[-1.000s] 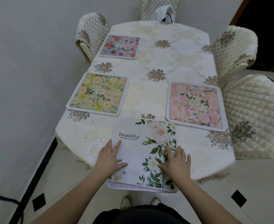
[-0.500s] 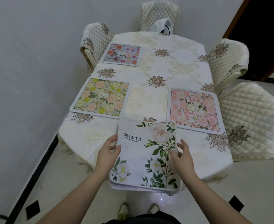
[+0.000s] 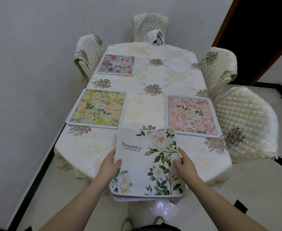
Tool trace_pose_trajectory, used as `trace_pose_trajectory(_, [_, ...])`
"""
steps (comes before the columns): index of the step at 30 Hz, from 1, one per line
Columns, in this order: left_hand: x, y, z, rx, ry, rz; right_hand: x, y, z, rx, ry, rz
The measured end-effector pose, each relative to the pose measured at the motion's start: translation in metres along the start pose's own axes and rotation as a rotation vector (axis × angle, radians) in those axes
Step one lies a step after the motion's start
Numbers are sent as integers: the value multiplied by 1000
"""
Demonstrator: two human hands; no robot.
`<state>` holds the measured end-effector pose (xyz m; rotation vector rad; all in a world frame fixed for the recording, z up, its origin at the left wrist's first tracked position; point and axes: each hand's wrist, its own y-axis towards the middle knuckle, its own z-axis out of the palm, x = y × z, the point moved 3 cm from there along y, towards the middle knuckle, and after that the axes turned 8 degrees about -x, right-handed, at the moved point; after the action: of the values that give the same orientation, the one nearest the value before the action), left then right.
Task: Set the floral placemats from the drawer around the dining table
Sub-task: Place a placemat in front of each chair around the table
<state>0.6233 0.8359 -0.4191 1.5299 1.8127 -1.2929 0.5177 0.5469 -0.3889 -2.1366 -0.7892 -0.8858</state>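
Observation:
A white placemat (image 3: 146,162) printed with green leaves, white flowers and the word "Beautiful" tops a small stack at the near end of the dining table (image 3: 155,77), its near part hanging past the table edge. My left hand (image 3: 109,167) grips the stack's left edge, thumb on top. My right hand (image 3: 185,164) grips the right edge the same way. Three mats lie flat on the cloth: a yellow-green one (image 3: 97,109) at the left, a pink one (image 3: 191,115) at the right, and a blue-pink one (image 3: 117,64) at the far left.
Quilted cream chairs stand round the table: one at the far left (image 3: 88,50), one at the far end (image 3: 150,27), two on the right (image 3: 218,65) (image 3: 246,124). A wall runs close along the left. A dark doorway (image 3: 261,30) opens at the far right.
My hands went from lying flat on the top mat to gripping the stack's side edges. The stack has lifted and shifted towards me, and I have stepped back a little.

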Motion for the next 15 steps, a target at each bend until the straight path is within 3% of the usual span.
trace_pose_trajectory(7, [-55, -2, -49, -25, -176, 132, 42, -6, -33, -75, 142, -72])
trace_pose_trajectory(15, [-135, 2, -91, 25, -405, 147, 103, -20, -69, -115, 326, -125])
